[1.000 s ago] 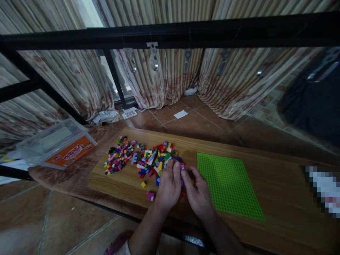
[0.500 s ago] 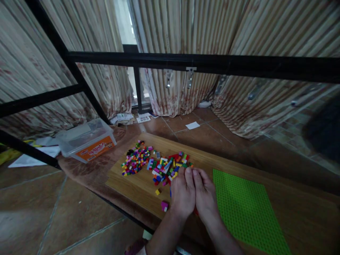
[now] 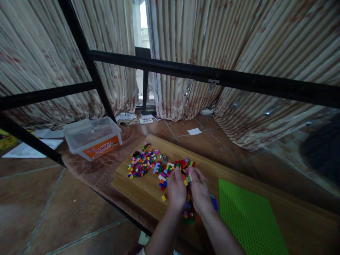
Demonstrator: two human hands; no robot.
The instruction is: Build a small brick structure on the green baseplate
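Note:
On the wooden board, my left hand and my right hand stand a little apart with palms facing each other. Their fingers reach forward, partly hidden, on either side of a pile of toy building bricks. More bricks, darker in the shade, lie between my wrists. A blue brick is just right of my right hand. One yellow brick lies alone left of my left hand. To the right, a green studded baseplate lies flat.
A heap of small mixed bricks occupies the left end of the board. Beyond it, a clear plastic box with an orange label rests on a brown cloth. A black metal frame crosses in front of striped curtains.
My hands were pressed together and have parted, uncovering bricks between them and at the wrists. The magenta brick by my left wrist is no longer visible. The view has shifted slightly.

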